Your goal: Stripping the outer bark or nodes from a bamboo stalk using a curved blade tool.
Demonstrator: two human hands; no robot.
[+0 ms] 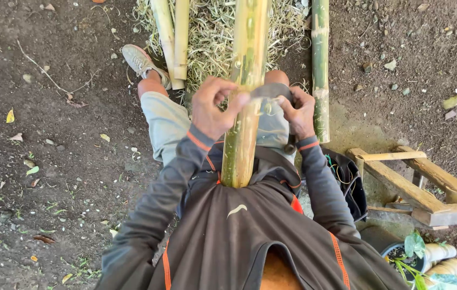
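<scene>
A thick green-yellow bamboo pole [245,91] runs from my lap away over my legs. A curved metal blade [269,92] lies across it. My left hand [212,107] grips the blade's left end against the pole. My right hand [297,111] holds its right end, where a dark handle hangs down. Thin shavings curl off the pole under the blade.
Two pale bamboo pieces [173,37] and a slim green one [320,59] lie ahead on a heap of shavings [212,32]. A wooden frame [416,188] stands at right, a black bag [349,182] beside my hip, a potted plant [411,255] at lower right. Dirt ground with leaves lies at left.
</scene>
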